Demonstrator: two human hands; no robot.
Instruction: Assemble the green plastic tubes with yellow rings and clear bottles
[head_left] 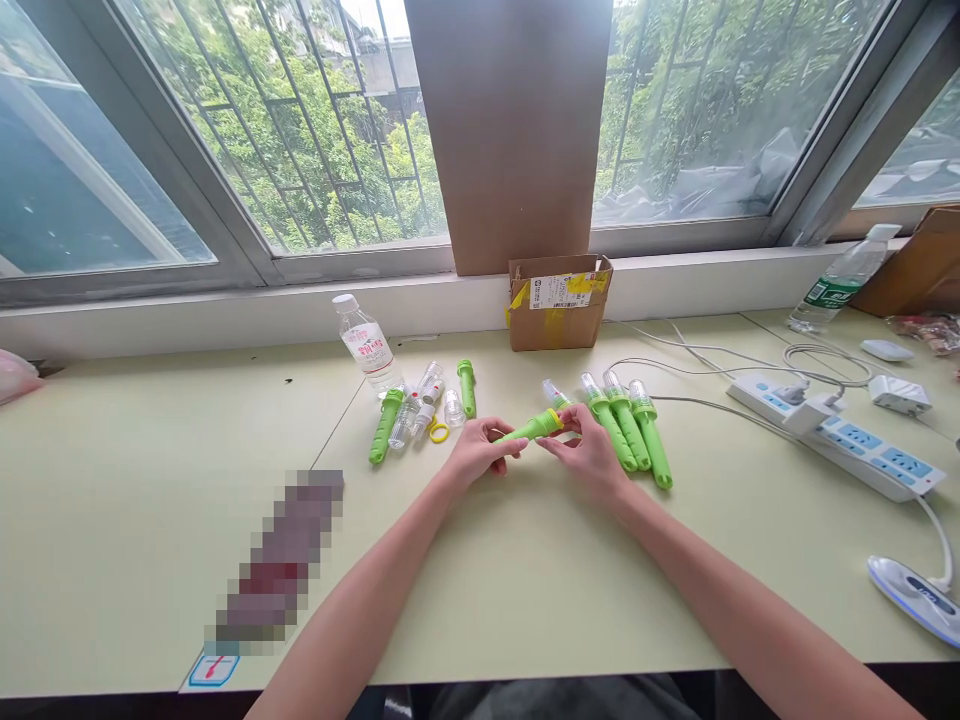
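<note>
A green tube (pixel 531 429) with a yellow ring at its right end is held between both hands over the table. My left hand (pixel 484 447) is wrapped round its lower left part. At the yellow-ringed end, the fingers of my right hand (pixel 581 445) pinch the tube. To the left lie another green tube (pixel 386 428), clear plastic tubes (pixel 405 418), a small clear cap (pixel 454 408), a loose yellow ring (pixel 439 431) and an upright-lying green tube (pixel 466 388). Several green tubes with clear tops (pixel 651 440) lie right of my right hand.
Behind stand a cardboard box (pixel 556 315) and a water bottle (pixel 367 345). On the right are a power strip (pixel 847 440), cables, a white-blue device (pixel 915 598) and another bottle (pixel 836 285). A pixelated object (pixel 277 565) lies front left.
</note>
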